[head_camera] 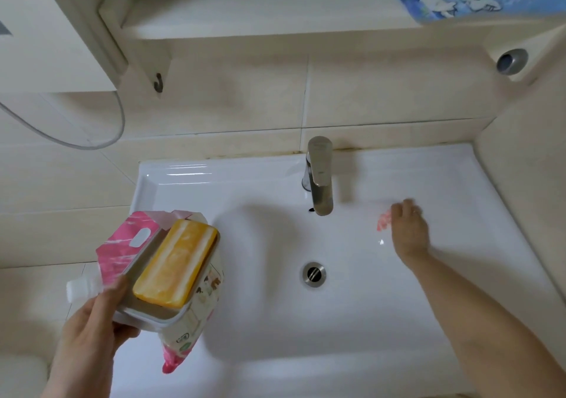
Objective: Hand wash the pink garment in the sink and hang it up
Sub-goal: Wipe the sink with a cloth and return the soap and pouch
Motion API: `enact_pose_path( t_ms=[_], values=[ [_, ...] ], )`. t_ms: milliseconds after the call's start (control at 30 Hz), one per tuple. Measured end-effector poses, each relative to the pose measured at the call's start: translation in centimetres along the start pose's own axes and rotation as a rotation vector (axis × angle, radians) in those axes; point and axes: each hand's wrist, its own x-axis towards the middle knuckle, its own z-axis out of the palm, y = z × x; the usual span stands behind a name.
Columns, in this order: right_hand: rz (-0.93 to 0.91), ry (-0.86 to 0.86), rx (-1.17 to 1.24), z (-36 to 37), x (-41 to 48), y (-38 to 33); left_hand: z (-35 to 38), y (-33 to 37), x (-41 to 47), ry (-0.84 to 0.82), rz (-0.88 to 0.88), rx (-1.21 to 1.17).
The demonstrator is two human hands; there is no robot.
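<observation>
Though print illegible, pouch (122,239) and soap dish (144,316) in left fingers (115,290); right fingers (405,207) unclear.

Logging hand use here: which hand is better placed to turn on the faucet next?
Probably the right hand: it looks free and reaches over the sink just right of the faucet. The left hand holds the soap dish with the yellow soap and a pink pouch.
</observation>
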Motion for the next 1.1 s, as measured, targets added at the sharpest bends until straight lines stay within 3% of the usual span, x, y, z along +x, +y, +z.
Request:
enact_pose_path(
  t_ms=[67, 133, 300, 367, 633, 800, 867, 1000, 1100],
  values=[
    [0.068, -0.016, 0.072, 1.4, -0.5, -1.2, 0.2, -0.2, 0.0, -0.002, 0.005, 0.004],
    [0.043, -0.172, 0.198, 4.3, -3.8, -3.0, 0.4, -0.4, 0.1, 0.004, 0.009, 0.007],
    [-0.422, -0.359, 0.336, 5.8, -12.8, -7.2, 1.3, -0.6, 0.1, 0.001, -0.008, 0.000],
    [-0.435, -0.489, 0.379, 5.2, -14.3, -7.2, 1.7, -0.5, 0.1, -0.019, 0.003, -0.018],
    [-0.048, -0.705, 0.366, 1.5, -14.4, -4.8, 2.4, 0.3, 0.1, -0.116, 0.024, -0.045],
    [-0.128, -0.905, 0.537, -0.3, -15.5, -7.1, 2.5, 0.5, 0.0, -0.138, 0.031, -0.052],
    [-0.129, -0.891, 0.567, -1.2, -15.8, -8.4, 2.4, 0.4, 0.1, -0.136, 0.025, -0.057],
    [0.299, -0.855, 1.122, -3.0, -13.8, -10.3, 2.2, 0.2, 0.2, -0.130, 0.023, -0.055],
    [0.434, -0.940, 1.346, -4.1, -11.5, -11.7, 2.1, 0.2, 0.1, -0.137, 0.025, -0.051]
  ],
)
